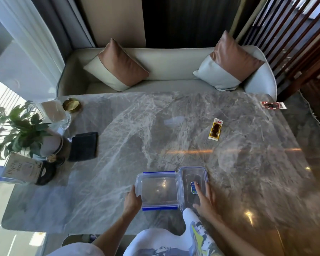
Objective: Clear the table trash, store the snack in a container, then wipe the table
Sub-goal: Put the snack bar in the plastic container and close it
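While under the right fingers [197,188], lid [192,172] just beside the container [158,189]

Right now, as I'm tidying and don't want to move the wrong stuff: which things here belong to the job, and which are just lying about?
Job: blue-clipped container piece held by the left hand, labelled clear piece under the right hand, snack packet, red wrapper, dark cloth.
Lying about: plant, brass dish, napkin holder.
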A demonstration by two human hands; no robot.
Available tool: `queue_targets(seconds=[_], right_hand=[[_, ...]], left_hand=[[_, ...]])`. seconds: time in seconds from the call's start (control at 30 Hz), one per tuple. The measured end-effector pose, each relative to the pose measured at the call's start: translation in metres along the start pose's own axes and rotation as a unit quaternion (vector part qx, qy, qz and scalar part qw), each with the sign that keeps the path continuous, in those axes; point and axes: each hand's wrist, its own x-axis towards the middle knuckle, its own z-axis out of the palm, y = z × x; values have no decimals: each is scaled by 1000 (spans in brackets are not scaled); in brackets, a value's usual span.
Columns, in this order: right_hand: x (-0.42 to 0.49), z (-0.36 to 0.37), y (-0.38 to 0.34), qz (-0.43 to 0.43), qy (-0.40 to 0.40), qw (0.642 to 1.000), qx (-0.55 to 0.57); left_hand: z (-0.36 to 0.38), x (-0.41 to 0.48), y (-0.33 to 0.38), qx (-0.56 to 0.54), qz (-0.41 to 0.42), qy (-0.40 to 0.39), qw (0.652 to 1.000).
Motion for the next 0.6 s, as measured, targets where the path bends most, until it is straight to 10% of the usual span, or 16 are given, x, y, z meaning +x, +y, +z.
queue_targets(seconds=[0.6], right_hand=[[-8, 4, -8, 22, -70, 995, -66]], left_hand=[[4, 1, 7, 56, 8, -3, 998]])
